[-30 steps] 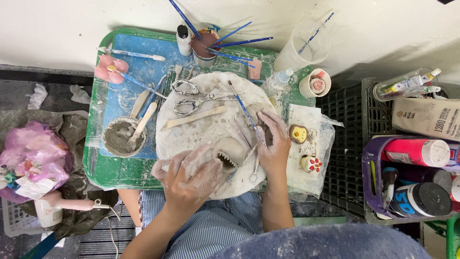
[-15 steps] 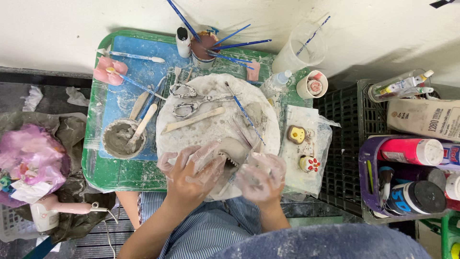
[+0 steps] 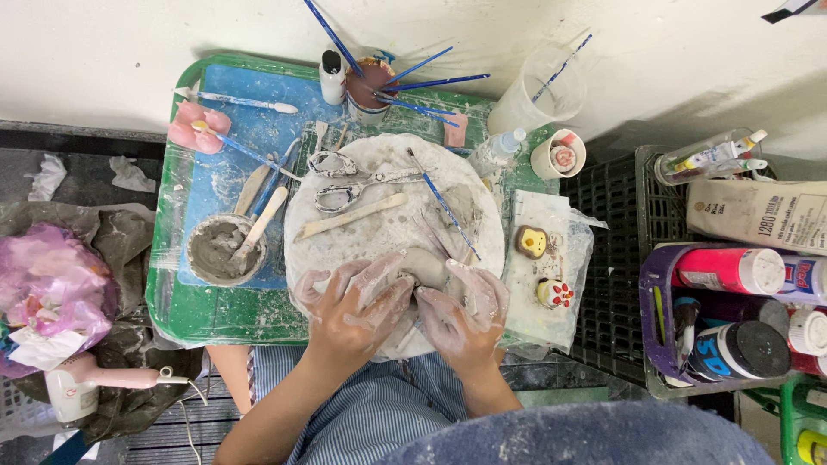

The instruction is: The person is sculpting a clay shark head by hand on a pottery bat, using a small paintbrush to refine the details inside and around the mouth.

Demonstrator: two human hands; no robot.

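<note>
Right hand (image 3: 461,312) back beside left hand (image 3: 357,301), fingers around upright clay piece (image 3: 425,267).

A second ago our right hand (image 3: 463,312) was up near the middle of the round white board (image 3: 379,172), with its fingers by the thin blue brush (image 3: 441,202). Half a second ago it had pulled back down to the lower edge of the board, palm up. Now it has turned over and sits low in the frame, touching the small lump of grey clay (image 3: 426,267). Our left hand (image 3: 357,306) has slid a little to the right, and its fingers press the clay too. Both hands now meet around the lump, which a second ago only the left hand held.
</note>
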